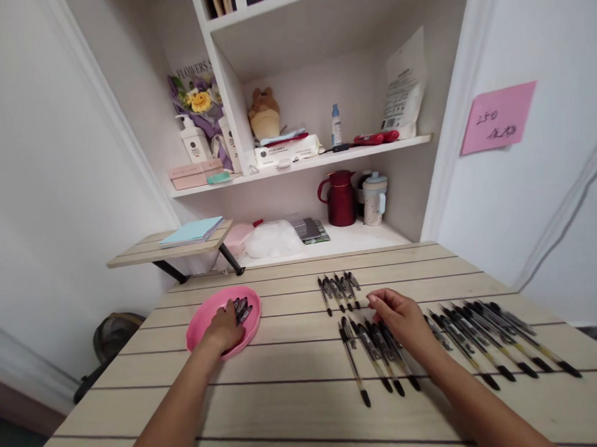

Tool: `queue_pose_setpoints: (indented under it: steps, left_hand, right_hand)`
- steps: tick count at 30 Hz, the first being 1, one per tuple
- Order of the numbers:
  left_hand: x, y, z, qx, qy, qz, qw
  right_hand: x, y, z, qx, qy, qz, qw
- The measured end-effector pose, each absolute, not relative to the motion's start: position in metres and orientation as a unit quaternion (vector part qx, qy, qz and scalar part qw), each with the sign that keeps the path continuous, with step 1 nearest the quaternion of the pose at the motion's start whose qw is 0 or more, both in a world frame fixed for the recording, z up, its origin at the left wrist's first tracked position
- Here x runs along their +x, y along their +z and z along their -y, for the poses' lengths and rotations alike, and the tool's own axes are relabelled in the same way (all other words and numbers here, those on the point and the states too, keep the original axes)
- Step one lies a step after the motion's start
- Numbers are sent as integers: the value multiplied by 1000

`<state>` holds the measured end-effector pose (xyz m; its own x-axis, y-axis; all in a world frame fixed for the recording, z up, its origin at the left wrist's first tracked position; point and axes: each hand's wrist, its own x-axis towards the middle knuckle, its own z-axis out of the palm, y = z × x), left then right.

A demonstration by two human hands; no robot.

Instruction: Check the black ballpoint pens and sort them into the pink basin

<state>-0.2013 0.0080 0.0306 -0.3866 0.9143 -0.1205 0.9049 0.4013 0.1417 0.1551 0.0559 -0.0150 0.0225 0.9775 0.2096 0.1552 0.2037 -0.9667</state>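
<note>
Inside a pink scalloped tray (196,325), my left hand (226,328) reaches down with bent fingers against short dark pen pieces (243,310). Whatever its fingertips grip is hidden. My right hand (396,312) hovers over the pens, thumb and forefinger pinched together; I cannot make out anything between them. Just left of it lies a small row of short dark pen pieces (338,292). Below and partly under the hand, several black-tipped clear pens (378,353) lie side by side. A larger row of similar pens (494,336) spreads to the right of my right wrist.
The slatted wooden table (297,397) meets white shelving behind. A small raised stand (144,250) with blue paper (193,231) is at back left. On the shelf sit a plastic bag (274,239), a red jug (341,200) and a pale cup (375,199).
</note>
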Motion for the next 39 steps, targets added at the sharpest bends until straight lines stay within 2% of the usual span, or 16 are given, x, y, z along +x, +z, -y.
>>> queue_pose_setpoints:
  steps: [2, 5, 7, 9, 13, 15, 17, 22, 27, 33, 39]
  left_hand:
    - [-191, 35, -8, 577, 65, -812, 58]
    - [-162, 42, -10, 660, 188, -727, 1]
    - [-136, 43, -14, 700, 281, -657, 16]
    - [-108, 40, -19, 702, 369, -603, 87]
    - [-56, 22, -31, 558, 499, -554, 365]
    - [-38, 10, -35, 526, 510, -541, 414]
    - [-29, -3, -36, 497, 524, -524, 452]
    - [-31, -31, -31, 501, 530, -506, 461]
    - [-35, -39, -35, 502, 523, -505, 468]
    - [-32, -32, -39, 429, 574, -462, 522]
    - [-37, -24, -36, 348, 617, -356, 610]
  right_hand:
    - [163, -14, -60, -520, 355, 573, 525]
    - [178, -14, -69, -563, 302, 569, 518]
    - [184, -13, -75, -585, 273, 578, 498]
    - [185, -11, -80, -612, 225, 612, 448]
    - [168, -1, -90, -657, 119, 702, 248]
    - [153, 1, -93, -674, 96, 715, 156]
    - [138, 0, -96, -688, 82, 712, 111]
    - [118, -9, -101, -697, 73, 708, 91]
    - [120, -4, -101, -705, 72, 699, 92]
    - [106, 9, -64, -640, 90, 738, 192]
    - [96, 4, -40, -512, 191, 808, 220]
